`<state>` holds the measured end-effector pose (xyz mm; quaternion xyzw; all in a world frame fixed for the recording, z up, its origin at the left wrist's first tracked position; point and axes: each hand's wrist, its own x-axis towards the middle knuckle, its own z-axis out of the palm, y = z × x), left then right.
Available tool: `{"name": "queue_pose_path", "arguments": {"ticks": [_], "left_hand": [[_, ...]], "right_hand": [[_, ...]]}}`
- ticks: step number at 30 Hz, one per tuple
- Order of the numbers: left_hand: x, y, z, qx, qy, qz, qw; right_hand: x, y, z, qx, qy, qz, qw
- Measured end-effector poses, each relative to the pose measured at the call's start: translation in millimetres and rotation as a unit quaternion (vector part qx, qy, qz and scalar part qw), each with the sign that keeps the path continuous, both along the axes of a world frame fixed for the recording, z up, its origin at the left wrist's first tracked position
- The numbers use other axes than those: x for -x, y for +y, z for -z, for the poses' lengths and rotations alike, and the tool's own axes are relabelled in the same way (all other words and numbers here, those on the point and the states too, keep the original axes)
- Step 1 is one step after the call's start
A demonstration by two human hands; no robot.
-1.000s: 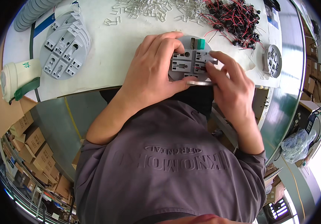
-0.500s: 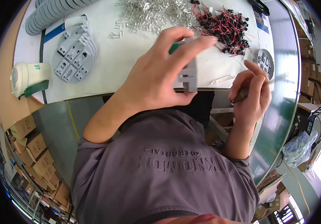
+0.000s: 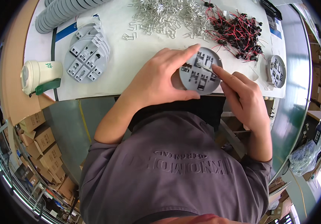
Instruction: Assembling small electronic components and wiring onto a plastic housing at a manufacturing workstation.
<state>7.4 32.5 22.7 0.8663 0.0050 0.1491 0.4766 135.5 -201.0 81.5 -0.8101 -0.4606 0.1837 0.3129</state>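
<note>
Left hand point(image 3: 156, 77) on slotted plastic disc point(image 3: 198, 73)

"Any lettering on your feed?"
"I see raised letters point(image 3: 179, 164) across the dark shirt point(image 3: 175, 190) and a green mark point(image 3: 49, 65) on the cream cup point(image 3: 42, 76)."
"The cartons point(image 3: 44, 137)?"
"Printed, but too small for me."

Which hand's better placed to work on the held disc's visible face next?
Probably the right hand: it reaches over the gray disc's visible face, while the left hand is busy holding it.
</note>
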Motion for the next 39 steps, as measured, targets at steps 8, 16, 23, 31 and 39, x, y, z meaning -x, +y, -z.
{"name": "queue_pose_path", "arguments": {"ticks": [8, 16, 23, 31, 39], "left_hand": [[-5, -3, 16, -0.014, -0.037, -0.011, 0.999], [-5, -4, 14, -0.021, -0.042, -0.011, 0.999], [-5, -4, 15, -0.019, -0.035, -0.009, 0.999], [-6, -4, 17, -0.025, -0.04, -0.007, 0.999], [-6, -6, 17, -0.019, -0.043, -0.011, 0.999]], "right_hand": [[1, 11, -1, 0.118, -0.137, -0.059, 0.982], [3, 14, 7, 0.094, -0.148, -0.051, 0.983], [-6, 15, 11, 0.077, -0.156, -0.083, 0.981], [-17, 16, 11, 0.058, -0.13, -0.124, 0.982], [-3, 27, -8, 0.13, -0.233, -0.124, 0.956]]}}
